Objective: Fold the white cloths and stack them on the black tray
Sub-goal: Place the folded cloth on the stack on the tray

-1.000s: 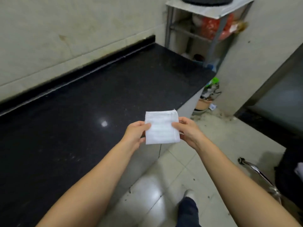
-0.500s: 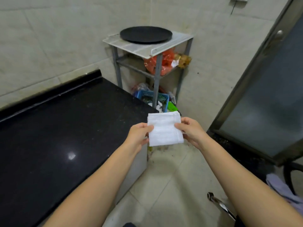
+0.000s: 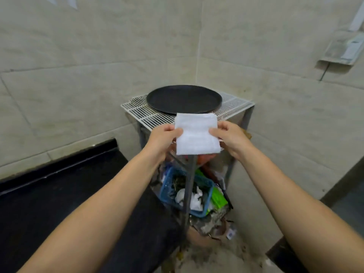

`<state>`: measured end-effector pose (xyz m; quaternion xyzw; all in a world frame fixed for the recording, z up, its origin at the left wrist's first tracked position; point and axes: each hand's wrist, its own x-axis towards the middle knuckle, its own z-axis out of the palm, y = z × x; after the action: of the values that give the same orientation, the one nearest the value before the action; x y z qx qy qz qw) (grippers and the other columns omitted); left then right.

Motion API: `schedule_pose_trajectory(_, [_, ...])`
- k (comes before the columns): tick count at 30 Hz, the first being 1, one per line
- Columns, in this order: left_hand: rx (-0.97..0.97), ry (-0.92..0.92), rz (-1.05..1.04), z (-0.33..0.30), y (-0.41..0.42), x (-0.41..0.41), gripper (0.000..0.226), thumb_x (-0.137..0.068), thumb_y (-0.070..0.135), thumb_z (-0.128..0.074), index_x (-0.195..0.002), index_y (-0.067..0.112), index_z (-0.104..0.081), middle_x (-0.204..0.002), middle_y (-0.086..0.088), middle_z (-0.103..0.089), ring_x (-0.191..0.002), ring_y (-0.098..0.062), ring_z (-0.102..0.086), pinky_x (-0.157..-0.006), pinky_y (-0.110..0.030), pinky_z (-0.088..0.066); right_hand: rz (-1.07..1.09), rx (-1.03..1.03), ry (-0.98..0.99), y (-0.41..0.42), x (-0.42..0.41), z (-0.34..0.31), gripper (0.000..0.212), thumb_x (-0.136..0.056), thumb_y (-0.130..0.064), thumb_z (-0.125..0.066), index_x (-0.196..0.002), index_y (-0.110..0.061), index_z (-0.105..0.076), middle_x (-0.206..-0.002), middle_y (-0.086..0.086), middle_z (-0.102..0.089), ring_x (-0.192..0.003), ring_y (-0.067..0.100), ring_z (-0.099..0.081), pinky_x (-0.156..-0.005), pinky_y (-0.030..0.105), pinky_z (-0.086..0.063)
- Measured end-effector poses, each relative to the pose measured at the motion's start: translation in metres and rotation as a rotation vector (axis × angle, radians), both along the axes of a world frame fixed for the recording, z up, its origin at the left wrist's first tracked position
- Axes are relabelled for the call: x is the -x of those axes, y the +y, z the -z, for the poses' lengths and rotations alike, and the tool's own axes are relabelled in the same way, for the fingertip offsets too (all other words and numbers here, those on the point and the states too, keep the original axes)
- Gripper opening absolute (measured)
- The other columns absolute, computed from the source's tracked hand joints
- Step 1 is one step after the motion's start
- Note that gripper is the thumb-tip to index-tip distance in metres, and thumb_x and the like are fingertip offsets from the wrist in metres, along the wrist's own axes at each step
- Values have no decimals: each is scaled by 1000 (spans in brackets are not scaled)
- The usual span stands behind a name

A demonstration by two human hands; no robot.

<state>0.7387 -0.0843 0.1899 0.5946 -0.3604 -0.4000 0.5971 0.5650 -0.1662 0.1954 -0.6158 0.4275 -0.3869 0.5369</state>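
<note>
A folded white cloth (image 3: pixel 197 133), a flat square, is held in the air in front of me. My left hand (image 3: pixel 163 138) pinches its left edge and my right hand (image 3: pixel 229 137) pinches its right edge. Just beyond the cloth, the round black tray (image 3: pixel 184 98) lies on a white wire rack top (image 3: pixel 137 110); nothing lies on the tray. The cloth's upper edge overlaps the tray's near rim in view.
The rack stands on grey metal legs (image 3: pixel 188 186) in a tiled wall corner. Below it are a blue basket (image 3: pixel 169 191) with scraps, a green packet (image 3: pixel 218 197) and clutter on the floor. A black countertop (image 3: pixel 59 194) lies at the left.
The view has swung from the black countertop toward the rack, which is now close and centred. Both hands keep their hold on the folded cloth and have carried it up near the tray.
</note>
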Motion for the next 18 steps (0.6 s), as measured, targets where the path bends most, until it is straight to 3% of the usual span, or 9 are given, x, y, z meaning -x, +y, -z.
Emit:
schedule_pose_trajectory(4, [10, 0, -63, -25, -74, -18, 22, -89, 6, -59, -68, 12, -54, -77, -7, -61, -68, -17, -59, -61, -32, -51, -48, 86, 84, -86, -27, -25, 10, -85, -10, -64, -86, -19, -62, -101, 7, -66, -94, 23, -63, -85, 41, -52])
schedule_pose_trajectory(8, [-24, -30, -140, -38, -146, -35, 18, -90, 8, -59, -73, 10, -53, -91, -11, -65, -77, -20, -65, -55, -27, -54, -133, 136, 101, -177, -59, -37, 10, -86, -6, -64, -92, -13, -61, -90, 3, -64, -91, 23, -61, -81, 36, -51])
schedule_pose_trajectory(12, [-74, -95, -285, -38, -218, -49, 22, -89, 7, -60, -70, 11, -49, -98, -11, -64, -87, -19, -65, -58, -25, -55, -230, 177, 189, -261, -91, -36, 20, -87, -8, -62, -108, -10, -60, -103, 7, -63, -92, 19, -60, -82, 32, -50])
schedule_pose_trajectory(15, [-199, -192, -386, -23, -267, -65, 25, -87, 7, -61, -66, 12, -49, -91, -12, -62, -88, -23, -62, -71, -33, -56, -303, 189, 278, -313, -111, -22, 18, -87, -8, -62, -104, -12, -59, -96, 3, -61, -91, 19, -58, -79, 31, -46])
schedule_pose_trajectory(18, [-367, -431, -456, -6, -294, -76, 29, -82, 11, -62, -60, 15, -44, -70, -7, -49, -70, -22, -49, -64, -31, -41, -396, 241, 423, -350, -128, -3, 12, -86, -11, -62, -95, -14, -57, -83, -2, -57, -88, 20, -56, -73, 29, -43])
